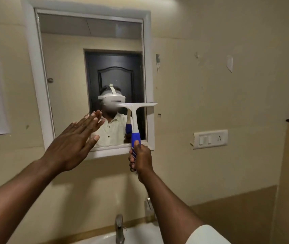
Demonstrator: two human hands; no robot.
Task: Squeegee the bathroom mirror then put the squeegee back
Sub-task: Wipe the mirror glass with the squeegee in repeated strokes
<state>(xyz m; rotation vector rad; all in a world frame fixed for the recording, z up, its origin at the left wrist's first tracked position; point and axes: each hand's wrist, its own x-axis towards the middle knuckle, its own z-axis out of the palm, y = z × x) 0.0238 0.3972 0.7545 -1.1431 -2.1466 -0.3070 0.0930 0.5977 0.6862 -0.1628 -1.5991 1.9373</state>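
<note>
Squeegee (134, 120): upright, handle down, blade level across the mirror's (70, 67) lower right, overhanging the frame.
Right hand (140, 160): below the blade, wrapped round the blue handle.
Left hand (73, 143): flat, fingers straight, raised left of the squeegee, holding nothing.

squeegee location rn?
Head view, right of centre: squeegee upright in the right hand, blade against the mirror's lower right edge.

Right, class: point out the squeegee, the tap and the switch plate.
squeegee (134, 120): head view, on its white neck below the blade.
tap (119, 228): head view, on its metal body.
switch plate (210, 139): head view, on its white face.
</note>
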